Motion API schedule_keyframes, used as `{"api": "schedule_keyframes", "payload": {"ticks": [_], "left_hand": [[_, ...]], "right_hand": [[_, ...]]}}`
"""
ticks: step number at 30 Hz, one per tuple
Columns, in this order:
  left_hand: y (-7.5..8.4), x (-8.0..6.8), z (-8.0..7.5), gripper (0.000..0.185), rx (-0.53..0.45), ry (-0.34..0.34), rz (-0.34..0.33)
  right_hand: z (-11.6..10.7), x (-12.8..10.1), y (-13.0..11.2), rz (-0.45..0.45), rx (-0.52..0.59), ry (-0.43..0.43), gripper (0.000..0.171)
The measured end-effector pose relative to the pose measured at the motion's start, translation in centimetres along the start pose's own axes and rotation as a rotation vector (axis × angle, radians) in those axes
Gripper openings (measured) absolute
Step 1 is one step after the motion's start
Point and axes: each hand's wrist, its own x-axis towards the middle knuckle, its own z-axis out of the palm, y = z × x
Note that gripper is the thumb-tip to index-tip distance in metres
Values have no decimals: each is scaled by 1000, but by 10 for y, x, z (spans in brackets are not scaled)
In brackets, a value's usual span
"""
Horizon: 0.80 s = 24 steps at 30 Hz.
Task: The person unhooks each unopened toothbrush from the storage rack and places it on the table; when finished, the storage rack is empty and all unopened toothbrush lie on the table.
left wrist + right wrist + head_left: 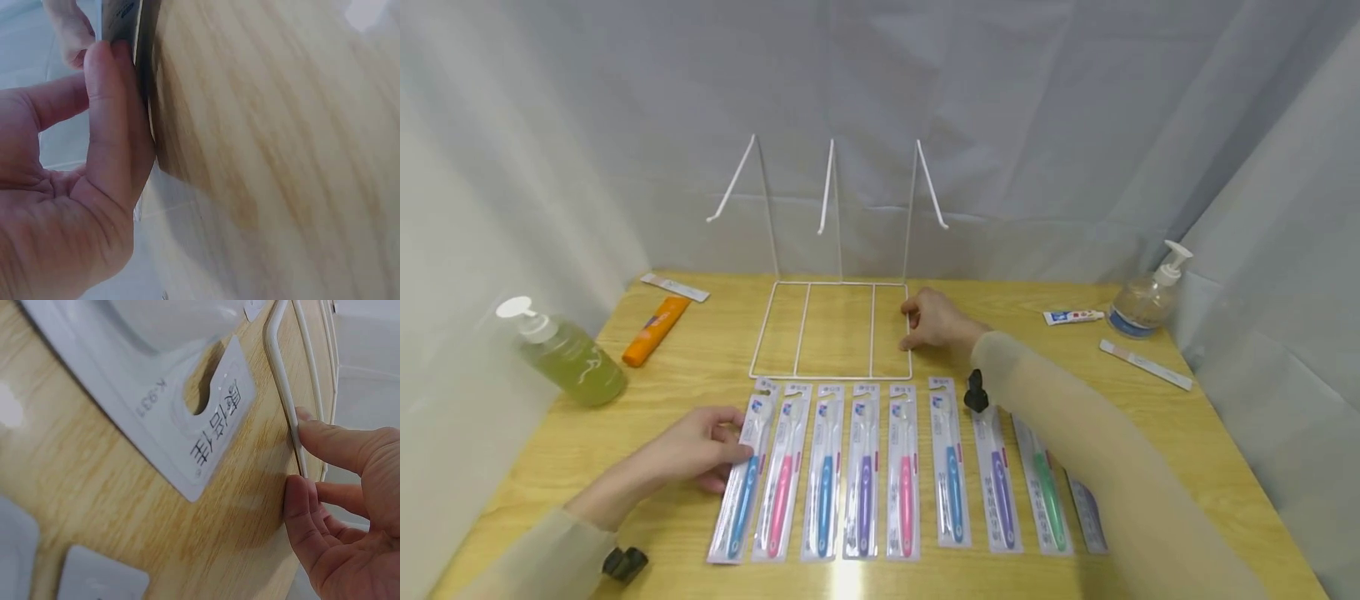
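Observation:
A white wire display rack point(820, 377) with three upright hooks stands at the back of the wooden table. My right hand point(938, 321) holds the right-hand wire of its base, thumb and fingers on it in the right wrist view. In front of the rack lies a row of several packaged toothbrushes point(866, 500) with blue, pink, purple and green handles. At the row's left end, my left hand point(700, 446) pinches the edge of a packaged blue toothbrush point(745, 500). The left wrist view shows a sliver of that pack point(119, 19) at the fingertips. My right sleeve partly covers the rightmost packs.
On the left stand a green pump bottle point(574, 362), an orange tube point(657, 332) and a thin white packet point(675, 287). To the right are a clear pump bottle point(1138, 304), a small toothpaste tube point(1073, 317) and another thin packet point(1145, 364). Grey curtains point(1037, 125) surround the table.

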Motion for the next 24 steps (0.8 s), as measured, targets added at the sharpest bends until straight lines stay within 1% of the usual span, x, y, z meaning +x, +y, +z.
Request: {"api": "schedule_keyframes", "payload": {"ticks": [2,6,9,12,15,17,19,22,24], "left_hand": [[1,3,0,53,0,-2,-18],[7,4,-1,54,17,-7,-39],[10,4,-1,47,41,3,-57],[12,2,-4,36,106,39,-66],[12,-2,-10,34,210,105,-51],[12,-4,-15,37,268,154,-22],[12,-2,-20,40,302,206,30],[12,7,-29,45,336,296,145],[13,17,-35,47,365,367,213]], "right_hand": [[-1,-1,1,0,-9,0,74],[-2,-4,1,7,-25,1,74],[-4,-5,0,15,-27,2,74],[-5,-6,0,13,-36,3,73],[-3,-6,-1,-8,-61,-1,73],[-3,-10,1,-26,-62,9,73],[-9,-18,4,-42,-40,29,72],[-30,-41,17,-41,-8,79,70],[-49,-62,30,-29,-30,126,69]]}}
